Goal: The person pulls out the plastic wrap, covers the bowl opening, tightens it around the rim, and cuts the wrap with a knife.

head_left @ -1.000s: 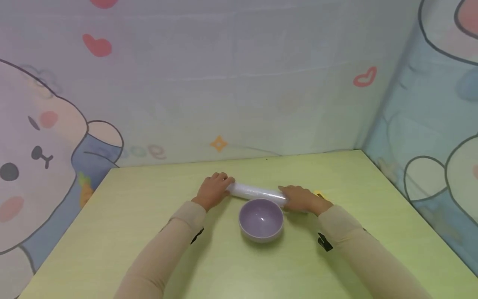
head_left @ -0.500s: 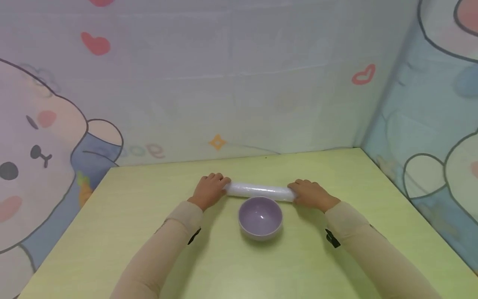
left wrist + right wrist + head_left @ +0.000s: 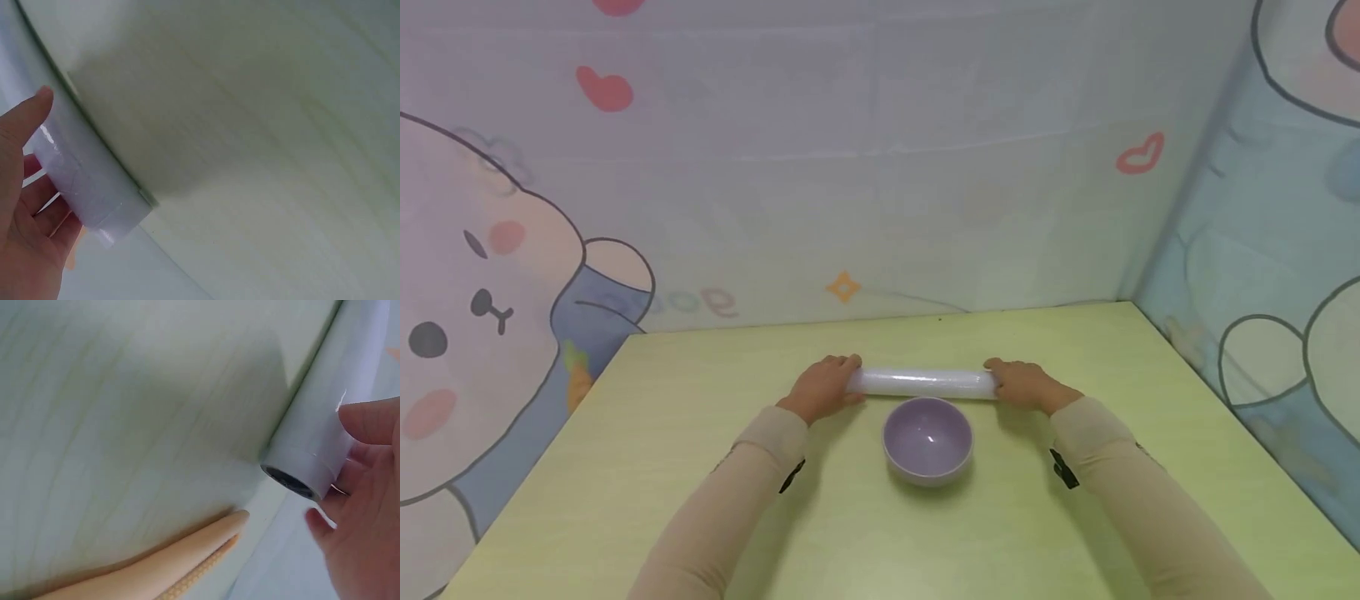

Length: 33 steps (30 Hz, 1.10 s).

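Observation:
A roll of clear cling film (image 3: 925, 383) lies crosswise behind a purple bowl (image 3: 927, 442) in the head view. My left hand (image 3: 823, 387) holds its left end; in the left wrist view the thumb (image 3: 36, 112) lies along the near side and the fingers curl behind the roll. At the other end my right hand (image 3: 1028, 386) grips it, thumb (image 3: 369, 422) on one side, fingers on the other. The right wrist view shows the roll's hollow core (image 3: 290, 481) at that end.
Close to the right hand, a long pale-orange object with a textured strip (image 3: 150, 569) lies on the table, hidden in the head view. The light wood-look table (image 3: 647, 483) meets cartoon-printed cloth walls (image 3: 925, 208) at the back and sides.
The right hand has shifted right and slightly away, and the roll, slanted before, now lies nearly level. The left hand stays at its end. A yellow bit behind the right hand is no longer visible.

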Motion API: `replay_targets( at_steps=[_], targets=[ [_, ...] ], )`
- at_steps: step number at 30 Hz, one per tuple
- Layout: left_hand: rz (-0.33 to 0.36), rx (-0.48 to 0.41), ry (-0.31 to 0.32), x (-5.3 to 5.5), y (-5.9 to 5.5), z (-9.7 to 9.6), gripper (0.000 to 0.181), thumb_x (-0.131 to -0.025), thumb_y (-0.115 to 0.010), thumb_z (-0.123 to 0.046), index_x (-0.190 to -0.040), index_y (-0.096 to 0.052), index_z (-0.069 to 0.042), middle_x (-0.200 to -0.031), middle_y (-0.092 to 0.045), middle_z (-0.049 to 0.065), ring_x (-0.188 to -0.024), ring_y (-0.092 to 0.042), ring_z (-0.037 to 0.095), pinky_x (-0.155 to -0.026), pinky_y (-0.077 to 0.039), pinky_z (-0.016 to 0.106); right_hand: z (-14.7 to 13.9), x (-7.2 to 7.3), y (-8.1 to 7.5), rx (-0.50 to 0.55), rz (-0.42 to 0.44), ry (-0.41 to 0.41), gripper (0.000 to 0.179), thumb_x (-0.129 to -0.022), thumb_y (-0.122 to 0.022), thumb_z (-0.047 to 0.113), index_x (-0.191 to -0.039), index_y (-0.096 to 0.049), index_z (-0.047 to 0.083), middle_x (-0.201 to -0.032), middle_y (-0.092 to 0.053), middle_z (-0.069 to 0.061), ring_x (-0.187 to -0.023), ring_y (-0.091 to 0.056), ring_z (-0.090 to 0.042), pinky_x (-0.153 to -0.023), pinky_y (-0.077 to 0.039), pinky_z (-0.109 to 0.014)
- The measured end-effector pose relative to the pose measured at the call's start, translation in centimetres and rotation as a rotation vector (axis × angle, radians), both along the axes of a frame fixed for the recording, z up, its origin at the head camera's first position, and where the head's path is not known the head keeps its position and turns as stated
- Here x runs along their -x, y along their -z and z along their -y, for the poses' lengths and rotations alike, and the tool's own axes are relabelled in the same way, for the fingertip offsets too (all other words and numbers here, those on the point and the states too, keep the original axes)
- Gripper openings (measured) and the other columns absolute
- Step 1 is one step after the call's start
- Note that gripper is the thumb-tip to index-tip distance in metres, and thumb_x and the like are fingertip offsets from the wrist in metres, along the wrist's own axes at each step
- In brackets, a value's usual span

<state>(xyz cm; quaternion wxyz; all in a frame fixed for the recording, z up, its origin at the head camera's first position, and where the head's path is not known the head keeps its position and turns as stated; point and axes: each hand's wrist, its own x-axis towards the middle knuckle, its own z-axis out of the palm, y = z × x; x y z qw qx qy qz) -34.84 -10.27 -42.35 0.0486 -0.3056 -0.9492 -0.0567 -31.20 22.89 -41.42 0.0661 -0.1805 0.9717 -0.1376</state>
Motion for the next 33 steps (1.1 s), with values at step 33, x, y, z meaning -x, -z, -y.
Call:
replay_targets(
  at_steps=[33],
  targets=[
    [-0.069, -0.038, 0.023, -0.3, 0.0, -0.1, 0.017, -0.093, -0.055, -0.025, -0.096, -0.048, -0.009, -0.107, -0.058, 0.009, -0.088, -0.058, 0.025, -0.075, -0.048, 0.034, 4.7, 0.2, 0.9, -0.017, -0.511, -0.012, 0.005, -0.087, -0.058, 0.008, -0.089, -0.062, 0.01, -0.088, -0.062, -0.003, -0.081, -0.056, -0.02, -0.068, -0.049, -0.033]
  ],
)
